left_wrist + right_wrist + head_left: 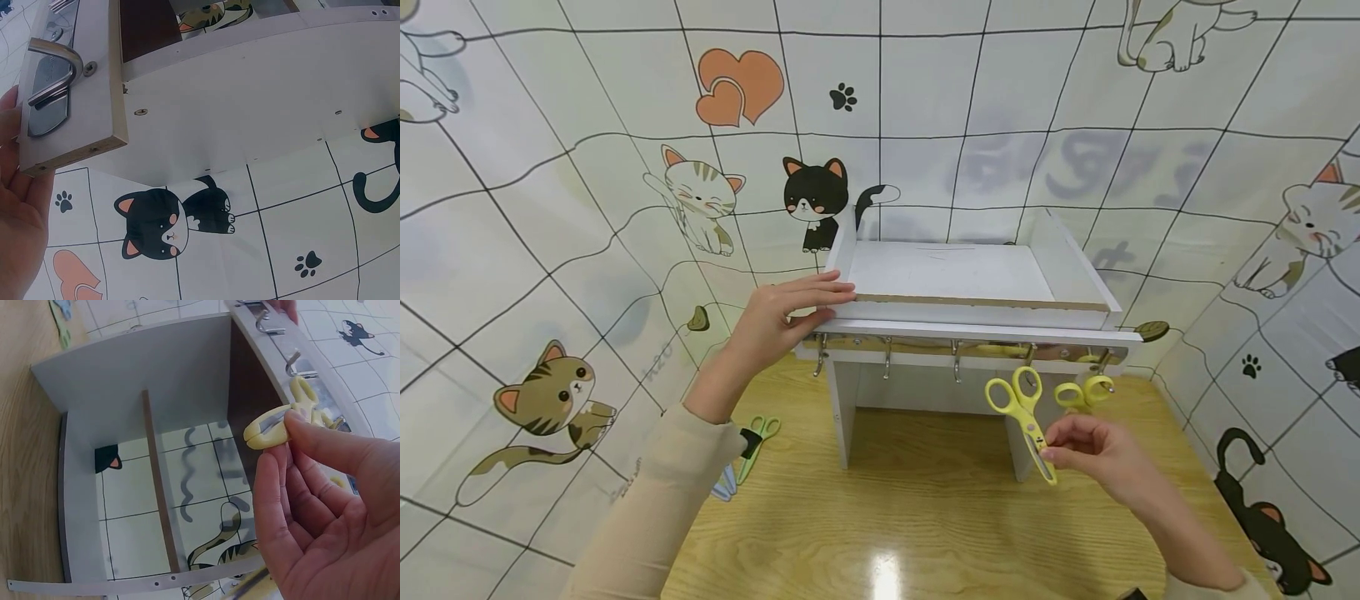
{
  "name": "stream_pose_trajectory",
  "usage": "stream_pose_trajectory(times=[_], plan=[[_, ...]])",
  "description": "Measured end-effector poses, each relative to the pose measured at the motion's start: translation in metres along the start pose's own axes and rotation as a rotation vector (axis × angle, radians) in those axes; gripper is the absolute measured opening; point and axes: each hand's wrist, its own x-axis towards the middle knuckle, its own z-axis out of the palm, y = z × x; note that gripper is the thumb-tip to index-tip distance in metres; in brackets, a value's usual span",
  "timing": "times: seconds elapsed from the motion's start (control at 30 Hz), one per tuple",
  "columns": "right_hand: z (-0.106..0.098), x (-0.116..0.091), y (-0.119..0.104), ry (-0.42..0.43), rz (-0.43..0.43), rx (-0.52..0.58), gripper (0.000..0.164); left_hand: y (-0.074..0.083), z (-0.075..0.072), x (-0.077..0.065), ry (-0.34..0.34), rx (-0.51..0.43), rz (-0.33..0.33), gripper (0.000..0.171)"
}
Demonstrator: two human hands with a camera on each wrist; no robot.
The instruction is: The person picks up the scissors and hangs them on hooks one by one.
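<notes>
My right hand [1108,462] pinches a pair of yellow scissors [1024,410] by the blade end between thumb and fingers. The handle loops point up, and the upper one overlaps a metal hook in the head view. Beside it, a second yellow pair of scissors [1078,393] hangs from the rightmost hook. Several hooks [957,367] line the front edge of a white shelf unit [970,315]. My left hand [778,315] rests on the unit's left front corner with its fingers laid out straight. The left wrist view shows a hook [59,72] close to that hand.
Green-handled scissors [760,446] lie on the wooden table [865,517] at the left, partly covered by the left sleeve [658,492]. A light-blue item [724,483] is beside them. Cat-patterned cloth [917,92] stands behind the unit and on both sides.
</notes>
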Motion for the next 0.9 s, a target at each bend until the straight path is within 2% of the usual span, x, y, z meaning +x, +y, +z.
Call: stream_pose_trajectory(times=[0.1, 0.27, 0.53, 0.9], plan=[[0.0, -0.001, 0.004, 0.009, 0.022, -0.025, 0.005, 0.0, 0.0, 0.0, 0.0, 0.004, 0.003, 0.037], [0.0, -0.001, 0.008, 0.036, 0.047, -0.085, 0.011, 0.0, 0.0, 0.0, 0.004, -0.001, 0.005, 0.038], [-0.004, -0.005, 0.009, 0.056, 0.002, -0.111, 0.009, 0.0, 0.001, -0.001, 0.006, -0.007, 0.003, 0.038], [-0.017, -0.011, -0.01, 0.06, 0.004, -0.156, 0.008, 0.0, 0.0, 0.0, -0.001, 0.003, -0.01, 0.038]])
